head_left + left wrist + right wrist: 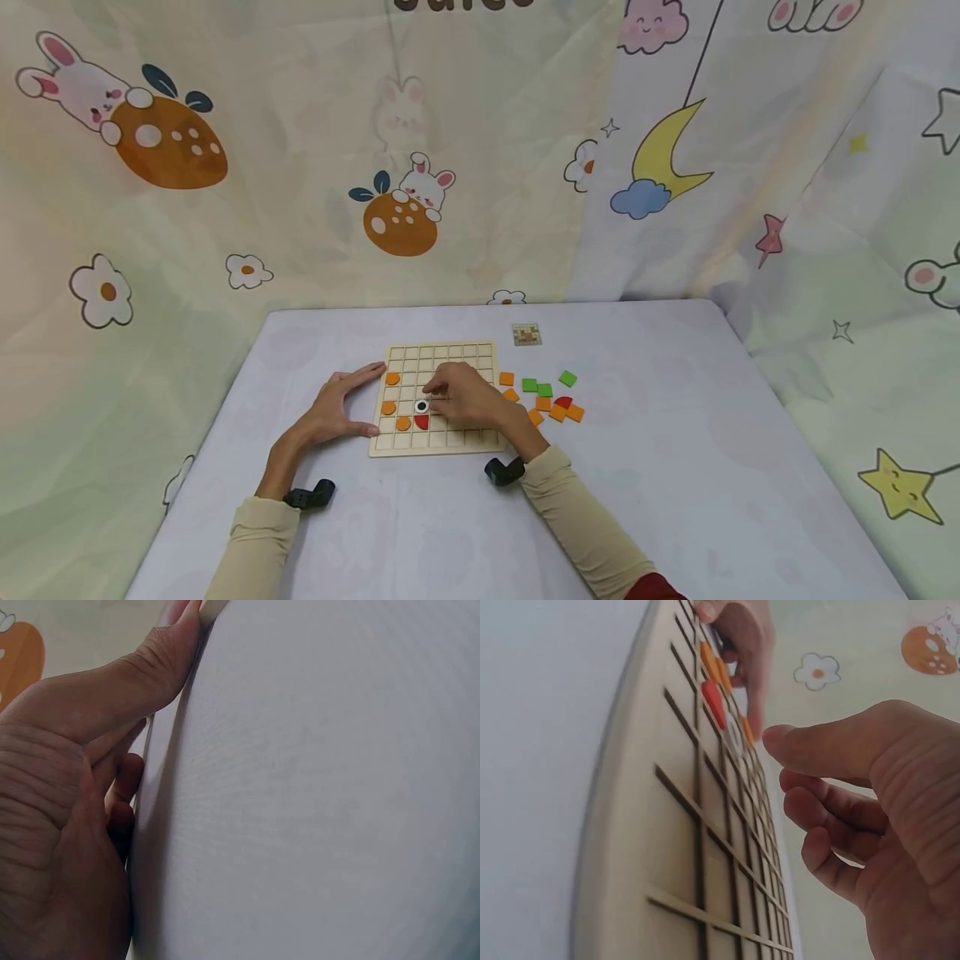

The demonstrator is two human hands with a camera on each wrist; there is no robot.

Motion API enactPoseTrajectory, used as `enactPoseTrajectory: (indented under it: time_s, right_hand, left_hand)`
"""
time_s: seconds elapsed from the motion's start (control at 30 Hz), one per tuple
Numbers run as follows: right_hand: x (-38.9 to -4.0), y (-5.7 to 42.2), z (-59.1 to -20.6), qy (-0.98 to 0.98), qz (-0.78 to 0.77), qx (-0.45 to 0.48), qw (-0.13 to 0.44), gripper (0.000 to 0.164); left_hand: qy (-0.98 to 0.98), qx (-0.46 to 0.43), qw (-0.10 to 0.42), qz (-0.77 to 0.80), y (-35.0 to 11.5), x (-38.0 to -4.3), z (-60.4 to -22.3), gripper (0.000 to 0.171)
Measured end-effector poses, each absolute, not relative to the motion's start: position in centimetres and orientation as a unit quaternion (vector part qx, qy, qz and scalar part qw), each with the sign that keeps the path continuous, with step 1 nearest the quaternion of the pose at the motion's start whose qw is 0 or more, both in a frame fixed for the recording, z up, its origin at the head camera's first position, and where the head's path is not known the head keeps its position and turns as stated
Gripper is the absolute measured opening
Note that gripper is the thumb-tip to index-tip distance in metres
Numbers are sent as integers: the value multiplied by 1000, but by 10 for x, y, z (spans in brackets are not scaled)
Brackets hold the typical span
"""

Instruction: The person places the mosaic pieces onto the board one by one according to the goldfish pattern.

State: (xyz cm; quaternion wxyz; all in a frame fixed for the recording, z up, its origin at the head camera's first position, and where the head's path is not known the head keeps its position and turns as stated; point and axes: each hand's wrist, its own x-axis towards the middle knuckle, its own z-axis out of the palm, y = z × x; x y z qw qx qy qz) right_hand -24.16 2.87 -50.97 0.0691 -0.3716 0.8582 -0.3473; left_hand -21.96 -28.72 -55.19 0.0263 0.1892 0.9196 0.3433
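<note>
A pale wooden grid board (442, 442) lies on the table. My left hand (333, 408) spans its left edge, fingers at the upper part and thumb lower down; in the left wrist view the thumb (161, 664) reaches the board's edge. Over the middle of the board is my right hand (468, 396), fingers bent and thumb apart from the index finger. No piece shows between its fingertips (776, 739). Just left of it sits a white disc with a black dot (422, 407), above a red rounded piece (422, 422). Orange rounded pieces (403, 423) occupy other cells at the left.
Right of the board lie several loose orange squares (575, 413), green squares (567, 379) and a red rounded piece (562, 402). A small patterned card (527, 334) lies behind them. Printed cloth (487, 208) hangs behind the white-covered table (675, 433).
</note>
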Motion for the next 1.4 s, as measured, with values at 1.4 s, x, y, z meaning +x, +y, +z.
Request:
enactPoseTrajectory:
  time_s: [1.4]
  right_hand:
    - [-266,131,-516,899,-357,-254,27,26]
  left_hand:
    - [918,190,25,347,-287,-221,-552,116]
